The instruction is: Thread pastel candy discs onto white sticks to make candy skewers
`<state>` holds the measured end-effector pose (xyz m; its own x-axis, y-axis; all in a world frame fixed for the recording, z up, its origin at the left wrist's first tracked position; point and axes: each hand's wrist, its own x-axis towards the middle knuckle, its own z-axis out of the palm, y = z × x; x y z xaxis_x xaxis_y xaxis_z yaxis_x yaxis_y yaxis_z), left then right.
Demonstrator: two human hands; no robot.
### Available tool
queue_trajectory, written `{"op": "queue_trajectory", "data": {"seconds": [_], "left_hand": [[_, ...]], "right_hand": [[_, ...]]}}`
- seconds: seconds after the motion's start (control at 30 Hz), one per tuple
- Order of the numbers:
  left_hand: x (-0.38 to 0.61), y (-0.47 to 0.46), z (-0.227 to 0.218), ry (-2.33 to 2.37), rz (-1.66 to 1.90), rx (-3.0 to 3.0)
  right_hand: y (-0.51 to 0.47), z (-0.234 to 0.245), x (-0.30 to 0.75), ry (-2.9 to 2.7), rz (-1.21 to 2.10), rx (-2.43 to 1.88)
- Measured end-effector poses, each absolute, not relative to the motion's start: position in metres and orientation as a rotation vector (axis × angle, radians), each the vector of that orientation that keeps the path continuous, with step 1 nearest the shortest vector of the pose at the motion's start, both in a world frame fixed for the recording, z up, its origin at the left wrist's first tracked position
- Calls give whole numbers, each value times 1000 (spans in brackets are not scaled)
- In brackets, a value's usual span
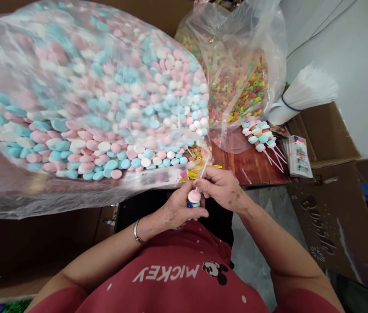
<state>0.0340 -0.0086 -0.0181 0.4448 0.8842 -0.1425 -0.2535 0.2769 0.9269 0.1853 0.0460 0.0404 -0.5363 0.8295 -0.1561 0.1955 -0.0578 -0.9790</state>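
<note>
left hand (pixel 172 211): grasping pink, white and blue candies (pixel 194 196), just off table (pixel 232 167) edge
right hand (pixel 223 188): pinching white stick (pixel 205 167)
white stick: tilted, lower end at top candy
left bag (pixel 40 204): clear plastic, pastel candies inside
loaded sticks (pixel 259 134): piled on table, right side
far bag (pixel 275 30): colored rings inside
stick bundle (pixel 312 84): far right

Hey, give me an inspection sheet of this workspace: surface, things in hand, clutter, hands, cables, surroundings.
Surface: reddish-brown table, partly covered
Things in hand: stacked pastel sweets, white stick at the top
Clutter: bag of pastel sweets, bag of coloured rings, skewers, packets, stick bundle
Hands: left hand holds the stack; right hand pinches the stick
Cables: thin line on the wall, possibly a cable
Surroundings: cardboard boxes, grey floor
</note>
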Motion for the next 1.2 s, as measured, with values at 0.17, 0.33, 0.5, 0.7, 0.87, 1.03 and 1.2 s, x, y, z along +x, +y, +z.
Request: {"op": "queue_trajectory", "data": {"seconds": [0.17,0.33,0.5,0.7,0.87,1.03,1.2], "left_hand": [[24,-15,-13,842,895,891],[5,-25,-11,1164,649,1118],[11,-24,-11,1089,656,979],[23,-20,-12,974,795,896],[11,-23,-13,1010,676,883],[-3,-22,-11,804,423,736],[6,-23,-16,753,572,641]], "right_hand": [[45,32,186,-1504,1529,-1212],[47,29,187,-1306,1594,-1219],[38,26,176,-1335,1660,-1232],[28,13,172,-1491,1634,-1208],[34,16,179,-1459,1518,-1214],[36,26,181,-1644,1476,-1167],[29,22,174,-1662,1618,-1094]]}}
